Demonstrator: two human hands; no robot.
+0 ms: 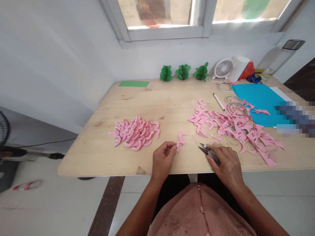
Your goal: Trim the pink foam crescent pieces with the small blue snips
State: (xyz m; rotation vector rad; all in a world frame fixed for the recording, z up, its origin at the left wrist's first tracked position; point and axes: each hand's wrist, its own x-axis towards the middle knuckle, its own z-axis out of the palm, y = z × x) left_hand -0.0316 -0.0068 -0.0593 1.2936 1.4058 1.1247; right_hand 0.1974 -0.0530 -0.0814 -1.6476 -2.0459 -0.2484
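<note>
My left hand pinches the lower end of a curved pink paper cutout between thumb and fingertips, just above the table's front part. My right hand is wrapped round a pair of thread snips; their dark pointed blades stand apart and face up and left, toward the cutout but not touching it. Left of my left hand lies a heap of similar curved pink cutouts. Beyond my right hand spread jagged pink paper scraps.
The wooden table stands against a wall. Tape rolls, a white marker and blue sheets lie right. Green paper figures, a small white fan and a green strip line the back.
</note>
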